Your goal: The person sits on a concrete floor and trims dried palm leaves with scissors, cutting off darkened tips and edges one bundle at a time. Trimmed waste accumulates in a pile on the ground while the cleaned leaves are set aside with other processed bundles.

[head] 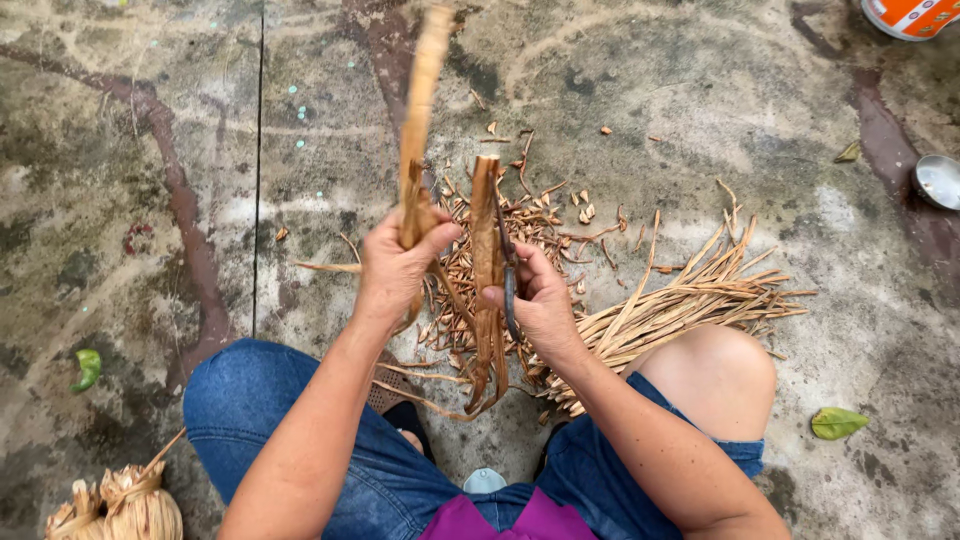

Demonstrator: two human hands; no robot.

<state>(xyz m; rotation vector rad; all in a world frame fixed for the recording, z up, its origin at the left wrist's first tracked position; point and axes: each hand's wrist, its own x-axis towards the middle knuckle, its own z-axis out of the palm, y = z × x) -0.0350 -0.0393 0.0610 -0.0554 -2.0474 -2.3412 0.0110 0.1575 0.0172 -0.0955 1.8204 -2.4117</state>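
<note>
Tied husk bundle [125, 505] lies at lower left on the concrete floor [120, 200]. Left hand [395, 268] is clenched round a dry leaf strip [420, 110] raised upright. Right hand [540, 300] grips a second strip [486, 250] together with a dark blade [508, 270] — scraps [530, 215] behind. Trimmed strips [690, 295] are piled beside the right knee.

The left hand [395, 265] is gripping a long tan dried leaf strip [424, 90] that is pointing upward. The right hand [540, 300] is holding a dark slender blade [509, 270] against a second brown folded strip [487, 260]. Beneath them, a pile of dried straw-coloured strips [690, 300] is lying on the stained concrete floor [150, 150].
</note>
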